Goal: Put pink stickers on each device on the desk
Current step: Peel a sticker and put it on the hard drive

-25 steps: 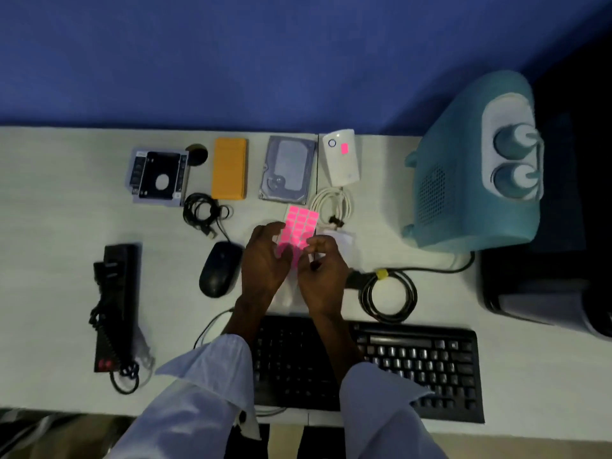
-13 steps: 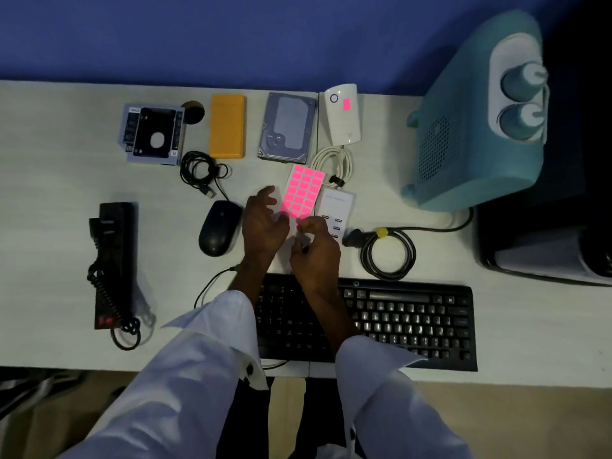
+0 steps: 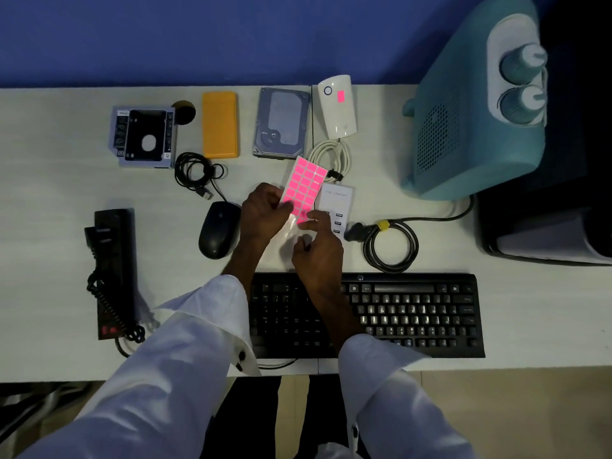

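Head view:
Sticker sheet [image 3: 306,187]: glossy grid of pink rectangles, long axis near-to-far with the far end tilted right, above the table [image 3: 66,193] beside the USB charger [image 3: 337,202].
Left hand [image 3: 265,213]: grips its left edge.
Right hand [image 3: 319,250]: pinches its near end.

A sheet of bright pink rectangular stickers [image 3: 306,187] is held tilted near the middle, just left of the white USB charger [image 3: 337,202], while one pink sticker [image 3: 340,96] sits on the white device [image 3: 341,119] at the far edge.
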Motion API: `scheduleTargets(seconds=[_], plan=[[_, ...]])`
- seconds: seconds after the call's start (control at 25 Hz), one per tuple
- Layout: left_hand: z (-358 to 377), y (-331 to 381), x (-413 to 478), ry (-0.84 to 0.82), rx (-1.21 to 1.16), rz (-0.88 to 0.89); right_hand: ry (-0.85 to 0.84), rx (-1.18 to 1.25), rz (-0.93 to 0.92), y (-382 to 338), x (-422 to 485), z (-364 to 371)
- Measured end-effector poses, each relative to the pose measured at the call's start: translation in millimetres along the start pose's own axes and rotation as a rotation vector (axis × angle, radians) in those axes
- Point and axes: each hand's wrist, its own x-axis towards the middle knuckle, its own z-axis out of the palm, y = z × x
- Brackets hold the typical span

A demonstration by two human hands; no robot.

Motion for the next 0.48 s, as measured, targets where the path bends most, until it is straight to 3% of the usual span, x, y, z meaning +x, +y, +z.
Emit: scheduleTargets(seconds=[0.12, 0.28, 0.48], plan=[[-1.5, -12.6, -8.0, -0.113, -0.041, -0.013, 0.028, 0.055, 0.023, -2.3, 0.2, 2.4], [-6.8, -14.5, -19.8, -0.156, -0.295, -0.128, 0.058, 0.041, 0.034, -1.3, 2.6, 9.4], [-14.4, -13.4, -27.0, -0.19, -0.388, -0.127, 0.125, 0.008, 0.015, -0.9, 6.2, 12.5]])
